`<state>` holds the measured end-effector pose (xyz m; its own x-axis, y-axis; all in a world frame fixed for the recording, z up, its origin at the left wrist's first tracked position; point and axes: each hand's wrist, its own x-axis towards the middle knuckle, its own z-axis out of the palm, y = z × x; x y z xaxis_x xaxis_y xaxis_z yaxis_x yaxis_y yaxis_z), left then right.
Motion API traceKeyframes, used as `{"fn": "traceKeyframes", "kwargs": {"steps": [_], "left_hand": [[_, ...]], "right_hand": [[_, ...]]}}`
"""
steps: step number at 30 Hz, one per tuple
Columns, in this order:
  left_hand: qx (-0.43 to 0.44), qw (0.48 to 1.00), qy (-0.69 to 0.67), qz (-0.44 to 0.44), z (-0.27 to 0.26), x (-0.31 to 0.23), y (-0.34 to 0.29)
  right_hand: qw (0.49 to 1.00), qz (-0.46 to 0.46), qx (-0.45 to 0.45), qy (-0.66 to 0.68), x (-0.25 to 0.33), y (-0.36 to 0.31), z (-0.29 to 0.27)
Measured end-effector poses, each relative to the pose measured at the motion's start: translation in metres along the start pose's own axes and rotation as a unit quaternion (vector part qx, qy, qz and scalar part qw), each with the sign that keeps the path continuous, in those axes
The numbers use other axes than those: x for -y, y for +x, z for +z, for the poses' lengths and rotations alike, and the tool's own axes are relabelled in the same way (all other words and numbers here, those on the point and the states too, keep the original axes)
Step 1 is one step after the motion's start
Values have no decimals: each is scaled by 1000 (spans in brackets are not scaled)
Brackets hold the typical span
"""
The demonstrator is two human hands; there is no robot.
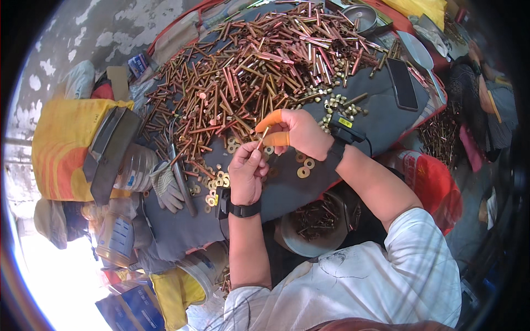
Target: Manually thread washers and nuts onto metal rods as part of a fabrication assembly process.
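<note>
A slim brass-coloured metal bolt [264, 136] stands tilted between my two hands. My left hand [245, 175] pinches its lower end between thumb and fingertips. My right hand [303, 134], with orange covers on the thumb and forefinger, closes round its upper end. Whatever sits on the bolt's tip is too small to make out. Just beyond my hands rises a large heap of copper-coloured bolts and tubes [243, 83]. Flat brass washers [303, 172] lie beside my right wrist, with more washers [211, 199] left of my left hand. Small gold nuts [334, 102] are scattered beyond my right hand.
On the dark cloth-covered table [182, 229] lie a grey-striped glove [165, 187], a metal bar [182, 185] and a black phone [402, 84]. A metal bowl [360, 18] stands at the back. Below the near edge is a bucket of metal parts [301, 243]; a red bag [436, 190] sits right.
</note>
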<state>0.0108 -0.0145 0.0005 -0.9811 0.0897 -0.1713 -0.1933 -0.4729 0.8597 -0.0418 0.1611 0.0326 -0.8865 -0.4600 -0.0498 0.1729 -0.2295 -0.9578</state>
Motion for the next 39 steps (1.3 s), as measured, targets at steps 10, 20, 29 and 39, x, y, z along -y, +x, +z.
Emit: {"fn": "traceKeyframes", "kwargs": {"steps": [10, 20, 29, 39], "left_hand": [[-29, 1000, 3, -9, 8, 11, 14], [-56, 997, -44, -1, 2, 1, 16], [-71, 996, -48, 31, -2, -11, 10], [-117, 988, 85, 50, -3, -13, 8]], "right_hand": [[681, 64, -335, -648, 11, 28, -124], [945, 42, -269, -179, 33, 4, -100], [897, -173, -205, -352, 15, 4, -53], [783, -267, -180, -532, 18, 1, -53]]}}
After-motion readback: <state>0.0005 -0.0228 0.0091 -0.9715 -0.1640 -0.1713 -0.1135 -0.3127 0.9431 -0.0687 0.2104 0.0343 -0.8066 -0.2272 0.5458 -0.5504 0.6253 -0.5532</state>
